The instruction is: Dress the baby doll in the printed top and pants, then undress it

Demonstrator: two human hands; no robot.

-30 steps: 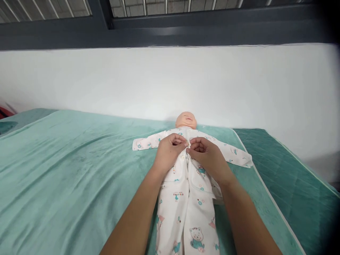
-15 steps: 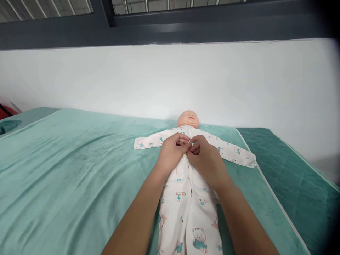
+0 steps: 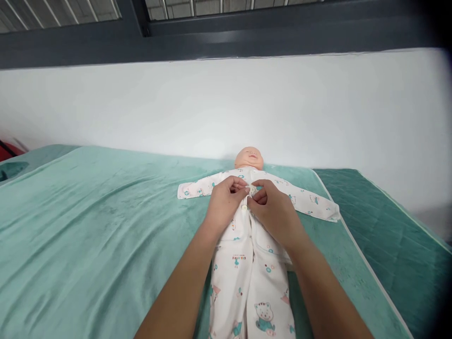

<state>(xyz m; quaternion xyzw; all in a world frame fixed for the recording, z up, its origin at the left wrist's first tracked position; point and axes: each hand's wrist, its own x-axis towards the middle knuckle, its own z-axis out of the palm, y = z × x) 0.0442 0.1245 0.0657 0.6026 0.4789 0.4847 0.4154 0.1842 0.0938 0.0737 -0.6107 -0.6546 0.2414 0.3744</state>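
Note:
A baby doll (image 3: 249, 157) lies on its back, dressed in a white printed baby top (image 3: 312, 200) with both sleeves stretched out sideways. Over its chest, my left hand (image 3: 228, 200) pinches the top's front edge between thumb and fingers. Facing it, my right hand (image 3: 271, 205) pinches the other side of the same front opening, a small gap away. A pale button (image 3: 244, 207) shows just below the fingertips. White printed baby trousers (image 3: 235, 287) cover the doll's lower part and run toward me. The cloth under my fingers is partly hidden.
A light green blanket (image 3: 106, 226) covers the bed surface. Darker green quilted fabric (image 3: 381, 226) lies at the right. Behind the doll's head rises a white wall (image 3: 176, 103), with a dark window frame (image 3: 226, 42) above. Something red (image 3: 7, 150) is at the far left.
My fingertips have drawn slightly apart, the left hand shifting a little left. The small pale button between them is no longer raised in the fingers. The doll lies as before.

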